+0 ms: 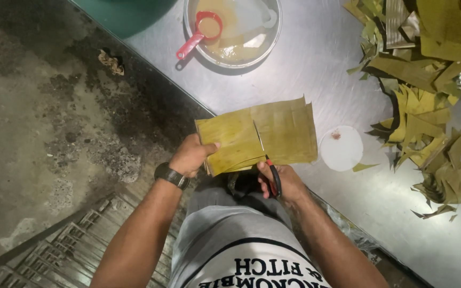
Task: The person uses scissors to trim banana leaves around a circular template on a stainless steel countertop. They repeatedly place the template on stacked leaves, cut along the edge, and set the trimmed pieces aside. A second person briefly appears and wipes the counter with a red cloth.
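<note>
Steel table [316,64], leaf cutting at its near edge.
Left hand [190,156] pinched the stacked leaves [257,136]; right hand [284,181] was closed on scissors [273,176]. Scraps [428,90] crowded the right; centre lay open.

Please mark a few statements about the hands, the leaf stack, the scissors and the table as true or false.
1. The left hand grips the stack of green leaves at its left edge. True.
2. The right hand holds a knife. False: it holds red-handled scissors.
3. A red ladle rests in the metal bowl. True.
4. The white disc lies on top of the leaf stack. False: it lies on the steel table, right of the stack.
5. Leaf offcuts are piled at the table's right. True.
</note>
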